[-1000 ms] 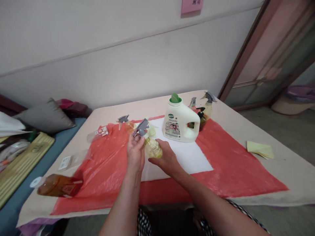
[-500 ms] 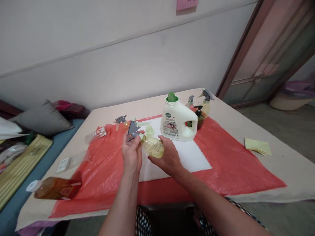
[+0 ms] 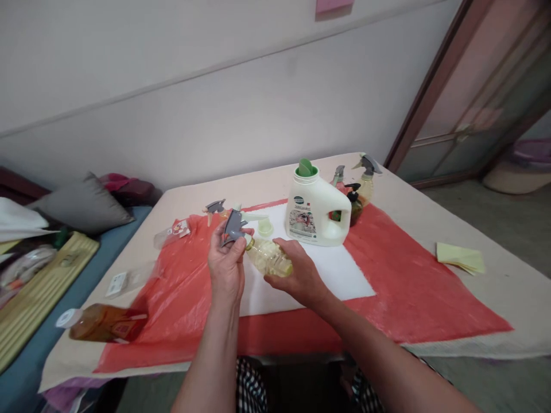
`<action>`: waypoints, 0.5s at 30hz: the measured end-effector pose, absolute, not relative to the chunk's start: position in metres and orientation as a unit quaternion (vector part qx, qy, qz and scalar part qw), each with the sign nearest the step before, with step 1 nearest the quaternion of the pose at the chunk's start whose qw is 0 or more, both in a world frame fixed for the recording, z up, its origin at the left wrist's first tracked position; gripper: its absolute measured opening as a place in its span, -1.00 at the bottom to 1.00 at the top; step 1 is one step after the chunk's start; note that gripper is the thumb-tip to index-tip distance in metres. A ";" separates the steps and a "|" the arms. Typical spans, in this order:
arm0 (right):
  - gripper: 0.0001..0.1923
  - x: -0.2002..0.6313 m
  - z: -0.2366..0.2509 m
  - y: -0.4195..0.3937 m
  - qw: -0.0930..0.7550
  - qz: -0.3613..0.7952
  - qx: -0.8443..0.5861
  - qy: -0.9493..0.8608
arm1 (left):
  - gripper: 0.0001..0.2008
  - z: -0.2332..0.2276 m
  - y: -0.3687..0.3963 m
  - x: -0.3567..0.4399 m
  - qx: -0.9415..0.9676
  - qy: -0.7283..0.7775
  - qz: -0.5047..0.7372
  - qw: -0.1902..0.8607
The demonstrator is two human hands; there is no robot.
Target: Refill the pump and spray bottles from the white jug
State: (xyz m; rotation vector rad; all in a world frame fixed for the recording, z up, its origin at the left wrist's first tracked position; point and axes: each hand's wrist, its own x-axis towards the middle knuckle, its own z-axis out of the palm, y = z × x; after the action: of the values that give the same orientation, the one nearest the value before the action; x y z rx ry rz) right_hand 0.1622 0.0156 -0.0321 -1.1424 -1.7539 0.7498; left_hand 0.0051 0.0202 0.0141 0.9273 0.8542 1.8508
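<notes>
So the spray bottle (image 3: 267,257) is tilted between both hands, over the white sheet (image 3: 336,281). Left grip (image 3: 226,263) has its grey trigger head (image 3: 235,225) pinched, right grip (image 3: 300,274) is wrapped around the base end. White jug (image 3: 316,209) stands just behind on the worktop (image 3: 413,218).

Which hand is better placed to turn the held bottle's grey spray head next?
Left, probably: the left hand is on the grey spray head, while the right hand holds the yellowish bottle near its base and could steady it.
</notes>
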 end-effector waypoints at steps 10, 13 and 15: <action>-0.25 0.166 -0.032 0.014 0.463 0.338 -0.482 -0.662 | -0.55 0.016 0.021 0.008 0.392 0.334 0.723 0.460; -0.32 0.168 -0.029 0.014 0.457 0.351 -0.475 -0.665 | -0.53 0.016 0.021 0.003 0.397 0.338 0.714 0.467; -0.33 0.167 -0.029 0.013 0.458 0.355 -0.466 -0.668 | -0.53 0.016 0.021 0.001 0.396 0.342 0.712 0.468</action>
State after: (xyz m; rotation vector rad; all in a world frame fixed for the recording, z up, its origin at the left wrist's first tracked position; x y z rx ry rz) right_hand 0.1672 0.0130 -0.0288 -1.1489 -1.6465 0.8756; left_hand 0.0007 0.0208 0.0156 0.9706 0.8384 1.7473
